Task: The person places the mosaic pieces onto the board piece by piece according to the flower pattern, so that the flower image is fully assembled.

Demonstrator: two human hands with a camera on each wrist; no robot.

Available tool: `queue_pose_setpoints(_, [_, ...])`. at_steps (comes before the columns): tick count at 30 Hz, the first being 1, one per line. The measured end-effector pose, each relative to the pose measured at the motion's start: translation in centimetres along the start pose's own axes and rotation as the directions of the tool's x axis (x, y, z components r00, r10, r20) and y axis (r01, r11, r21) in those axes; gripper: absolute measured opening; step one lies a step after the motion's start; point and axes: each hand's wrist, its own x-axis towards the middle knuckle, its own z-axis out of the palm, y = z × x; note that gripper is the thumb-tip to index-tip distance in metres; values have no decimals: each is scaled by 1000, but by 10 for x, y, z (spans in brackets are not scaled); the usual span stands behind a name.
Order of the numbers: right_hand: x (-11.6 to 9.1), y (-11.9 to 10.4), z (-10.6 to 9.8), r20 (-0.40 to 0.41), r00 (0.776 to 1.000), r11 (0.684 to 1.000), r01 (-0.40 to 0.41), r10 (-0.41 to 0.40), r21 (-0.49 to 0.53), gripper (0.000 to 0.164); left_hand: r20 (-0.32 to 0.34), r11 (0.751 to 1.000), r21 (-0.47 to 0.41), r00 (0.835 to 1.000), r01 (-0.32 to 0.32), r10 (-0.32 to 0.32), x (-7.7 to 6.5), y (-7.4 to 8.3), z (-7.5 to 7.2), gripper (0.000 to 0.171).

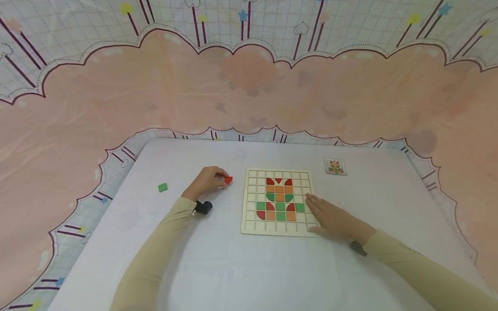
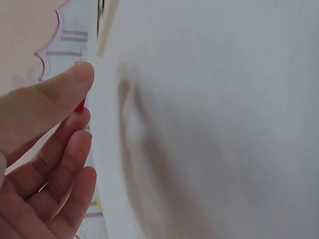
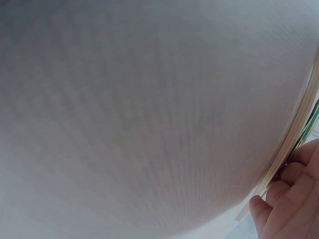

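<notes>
Between thumb and fingertips, my left hand (image 1: 209, 179) pinches a small red tile (image 1: 228, 180) with a curved edge, left of the board. In the left wrist view only slivers of the red tile (image 2: 80, 105) show past the thumb. A pale wooden grid board (image 1: 272, 233) carries red, orange and green tiles set in a flower-like pattern. My right hand (image 1: 334, 218) rests at the board's right edge with its fingers extended. The right wrist view shows those fingers (image 3: 291, 174) against the wooden side of the board (image 3: 299, 119).
A lone green tile (image 1: 162, 187) lies on the white table (image 1: 241, 272), left of the left hand. Behind the right hand is a small pattern card (image 1: 335, 166) with a similar tile design. A patterned cloth (image 1: 249, 99) hangs beyond the table's far edge.
</notes>
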Motion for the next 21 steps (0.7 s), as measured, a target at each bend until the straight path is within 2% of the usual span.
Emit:
queue_pose_setpoints(10, [2,0,0,20,1000,1000,-16,15,12,88,70,992,-80,992,-100,106,2,55,30,28])
queue_pose_setpoints(16, [1,-1,0,25,999,1000,-22,21,20,87,110,974,-97,970,-207,217,3,83,55,28])
queue_pose_setpoints(21, [1,0,0,11,1000,1000,-6,6,10,86,158,964,-116,954,-239,255,4,102,76,27])
